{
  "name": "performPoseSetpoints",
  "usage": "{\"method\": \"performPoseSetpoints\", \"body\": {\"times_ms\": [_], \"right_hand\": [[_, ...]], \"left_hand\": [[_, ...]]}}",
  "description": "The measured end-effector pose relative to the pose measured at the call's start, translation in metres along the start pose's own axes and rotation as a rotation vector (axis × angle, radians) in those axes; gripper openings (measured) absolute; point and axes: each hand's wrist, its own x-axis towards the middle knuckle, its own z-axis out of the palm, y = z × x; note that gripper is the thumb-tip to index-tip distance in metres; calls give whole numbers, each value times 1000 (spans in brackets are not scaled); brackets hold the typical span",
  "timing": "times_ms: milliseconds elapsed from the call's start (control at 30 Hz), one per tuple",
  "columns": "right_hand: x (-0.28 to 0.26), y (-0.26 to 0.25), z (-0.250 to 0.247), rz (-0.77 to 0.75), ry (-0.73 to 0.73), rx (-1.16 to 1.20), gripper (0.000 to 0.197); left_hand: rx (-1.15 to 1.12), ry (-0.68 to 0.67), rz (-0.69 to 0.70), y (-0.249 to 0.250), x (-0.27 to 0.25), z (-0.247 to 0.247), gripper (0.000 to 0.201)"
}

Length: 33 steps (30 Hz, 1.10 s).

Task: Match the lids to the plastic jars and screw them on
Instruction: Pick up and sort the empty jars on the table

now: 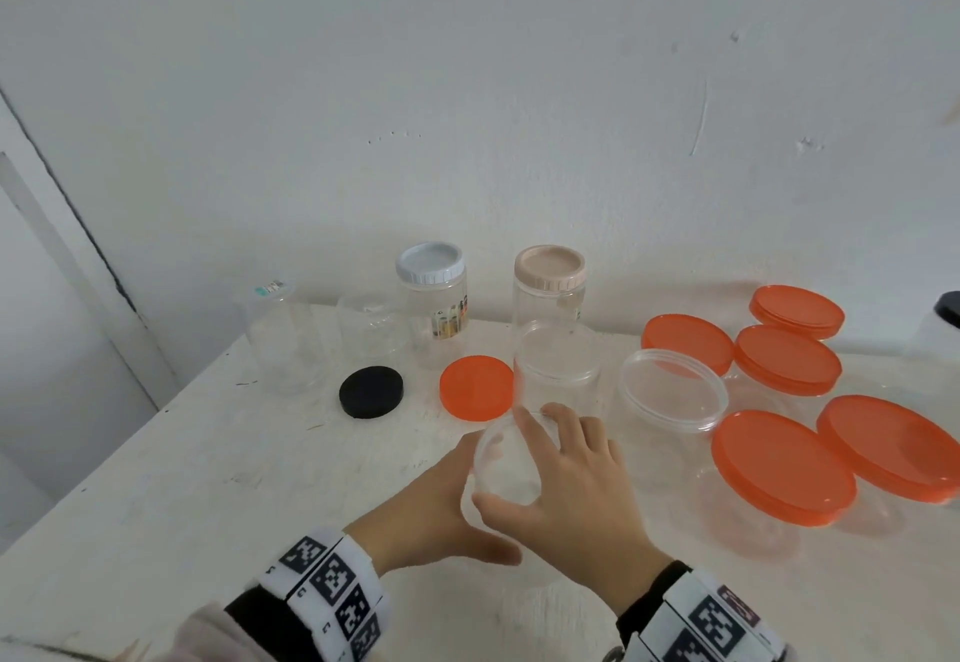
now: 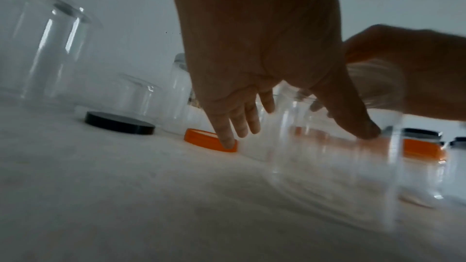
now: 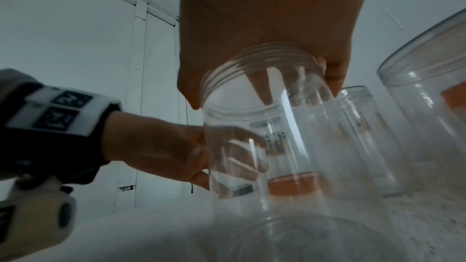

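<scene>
White table (image 1: 208, 453) | jar (image 1: 500, 466) upright, mouth up | hands: right (image 1: 576, 484) grips rim, left (image 1: 426, 500) wraps side

head: high, forward-down | left wrist: low near surface (image 2: 100, 186), close | right wrist: low, facing up | shared: clear jar (image 3: 290, 146)

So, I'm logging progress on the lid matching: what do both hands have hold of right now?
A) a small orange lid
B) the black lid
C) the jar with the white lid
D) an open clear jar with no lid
D: the right hand grips the rim of the open clear jar from above, while the left hand holds its side.
</scene>
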Motion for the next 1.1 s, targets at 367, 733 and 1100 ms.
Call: {"method": "performPoseSetpoints", "body": {"times_ms": [367,733,1100], "right_hand": [[0,3,1,-20,-44,133,96],[-1,2,-2,-23,-64,142,93],[-1,4,-3,-23,-48,154,96]], "left_hand": [[339,295,-314,-63,48,-103,66],[505,231,-588,-89,81,-113,71],[390,245,-568,-75,42,-112,74]]}}
